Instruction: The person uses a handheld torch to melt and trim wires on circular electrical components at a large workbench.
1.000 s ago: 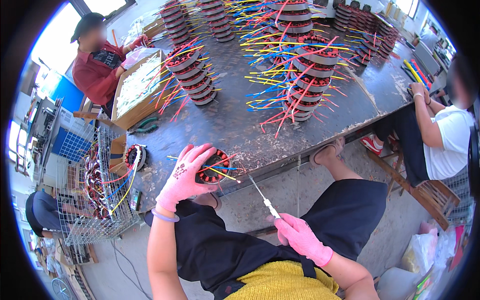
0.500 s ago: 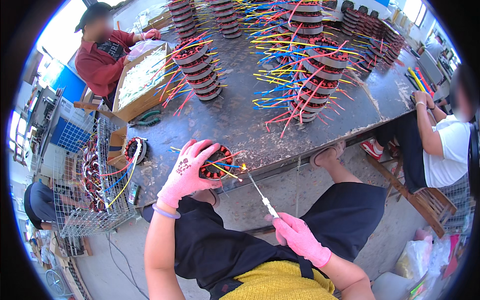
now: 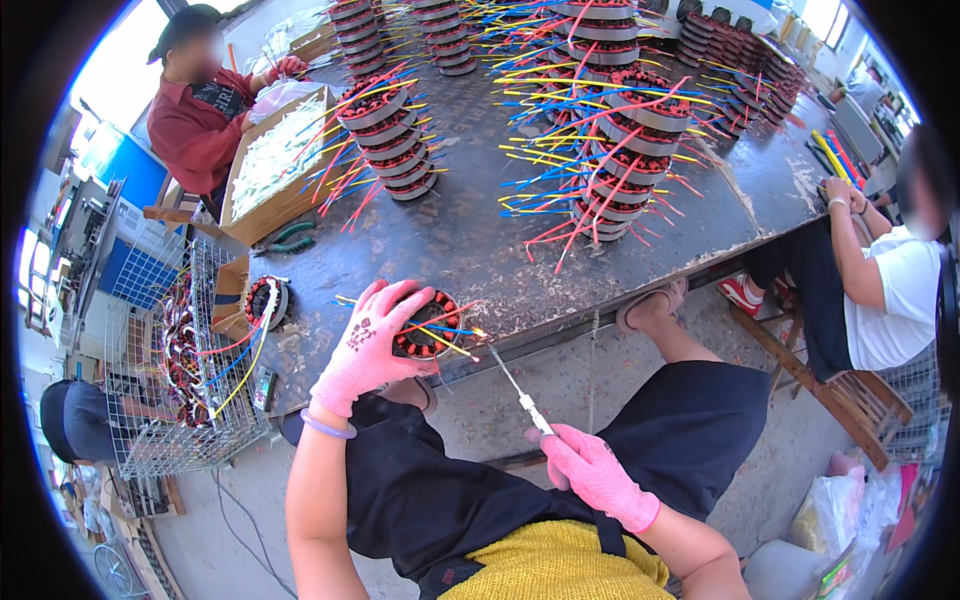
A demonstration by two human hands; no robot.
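My left hand point(image 3: 362, 350), in a pink glove, is closed round a motor stator point(image 3: 425, 347) at the near edge of the table. Red, blue and yellow wires point(image 3: 450, 340) stick out of the stator to the right. A small orange flame point(image 3: 478, 332) burns at the wire ends. My right hand point(image 3: 598, 478), also gloved in pink, grips a long-necked lighter point(image 3: 531, 406) with a white body. Its thin metal neck points up and left, and its tip lies just below and right of the flame. Most of the lighter's handle is hidden in the glove.
Another stator point(image 3: 268, 303) rests on the table point(image 3: 480, 255) at left, beside a wire basket point(image 3: 215, 400). Pliers point(image 3: 288, 240) lie by an open carton point(image 3: 262, 222). Tall stator stacks point(image 3: 630, 160) with jutting wires stand farther back. Co-workers sit left point(image 3: 185, 150) and right point(image 3: 890, 310).
The flame at the wire ends looks smaller, and the lighter's tip has shifted slightly left. Both hands keep their grips. The whole view has shifted slightly.
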